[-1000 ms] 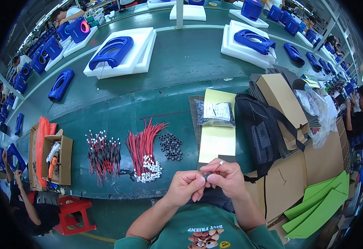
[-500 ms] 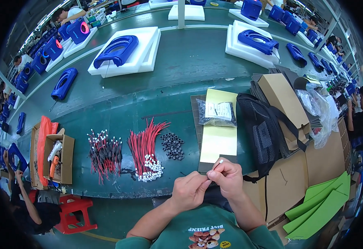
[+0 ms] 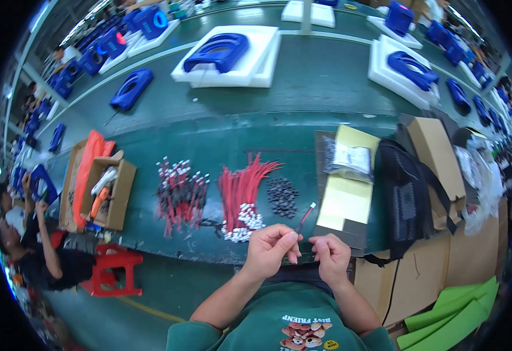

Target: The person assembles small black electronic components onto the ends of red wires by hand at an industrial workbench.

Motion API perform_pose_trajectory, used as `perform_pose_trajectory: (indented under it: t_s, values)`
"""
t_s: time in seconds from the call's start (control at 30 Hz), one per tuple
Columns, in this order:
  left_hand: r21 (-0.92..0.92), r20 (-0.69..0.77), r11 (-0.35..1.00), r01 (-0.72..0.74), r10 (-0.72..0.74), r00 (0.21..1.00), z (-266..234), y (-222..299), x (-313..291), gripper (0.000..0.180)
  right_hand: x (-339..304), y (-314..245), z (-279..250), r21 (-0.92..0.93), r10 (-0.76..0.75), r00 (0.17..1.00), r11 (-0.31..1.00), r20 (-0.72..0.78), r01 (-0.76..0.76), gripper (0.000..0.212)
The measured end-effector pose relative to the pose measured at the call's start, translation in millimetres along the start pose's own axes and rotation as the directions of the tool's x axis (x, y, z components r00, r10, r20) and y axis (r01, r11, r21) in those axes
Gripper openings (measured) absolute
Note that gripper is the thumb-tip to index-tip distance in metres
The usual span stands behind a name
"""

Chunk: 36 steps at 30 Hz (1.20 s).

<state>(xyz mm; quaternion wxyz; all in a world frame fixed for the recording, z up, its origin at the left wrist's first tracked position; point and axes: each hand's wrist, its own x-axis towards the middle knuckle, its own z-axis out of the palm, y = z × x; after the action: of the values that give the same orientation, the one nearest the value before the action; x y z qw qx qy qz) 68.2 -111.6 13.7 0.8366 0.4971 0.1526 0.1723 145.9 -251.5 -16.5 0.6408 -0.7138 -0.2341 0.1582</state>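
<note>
My hands have drawn apart since half a second ago, when their fingertips met; now the left hand (image 3: 272, 251) alone grips a short wire lead (image 3: 306, 217), and the right hand (image 3: 331, 257) sits just beside it. Taking the red wire bundle (image 3: 238, 184) on my bench (image 3: 232, 131) as my mark, well to its left a co-worker (image 3: 57, 257) reaches up by a blue frame (image 3: 44, 186), near a red stool (image 3: 111, 270). Closer on that side stands an open cardboard box (image 3: 120, 202) with an orange-handled tool (image 3: 99, 202) in it, and just left of the bundle lies a pile of dark-sleeved wires (image 3: 181, 196). The bundle's white connectors point toward me. Just right of it are the small black rings (image 3: 282, 198). Nearer me than the bundle and to its right, my left thumb and finger pinch the lead, its white connector slanting up and away; my right fingers are curled, and I cannot tell whether they hold anything. Further right of the bundle, a clear bag of dark pieces (image 3: 349, 161) rests on yellow sheets (image 3: 341, 202), then come a black mesh bag (image 3: 402, 193) and, nearer me, green sheets (image 3: 455, 316).
</note>
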Motion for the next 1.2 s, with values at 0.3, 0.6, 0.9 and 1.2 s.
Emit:
perform_pose_trajectory:
  t_s: [0.3,0.6,0.9,1.2]
  values:
    - [0.505,-0.541,0.833,-0.225,0.509,0.67,-123,64,-10,0.009,-7,7,27,-0.412,-0.497,0.817,0.706,0.292,0.577,0.009]
    - [0.85,-0.504,0.513,0.12,0.723,0.473,-183,76,-4,0.011,4,14,45,-0.464,-0.56,0.756,0.6,0.338,0.652,0.009]
    - [0.885,-0.441,0.254,0.389,0.723,0.532,-184,86,4,0.015,3,17,46,-0.457,-0.559,0.766,0.617,0.318,0.64,0.01]
    - [0.812,-0.58,0.531,0.244,0.68,0.448,-187,80,-18,0.011,3,13,49,-0.457,-0.517,0.78,0.632,0.354,0.626,0.009]
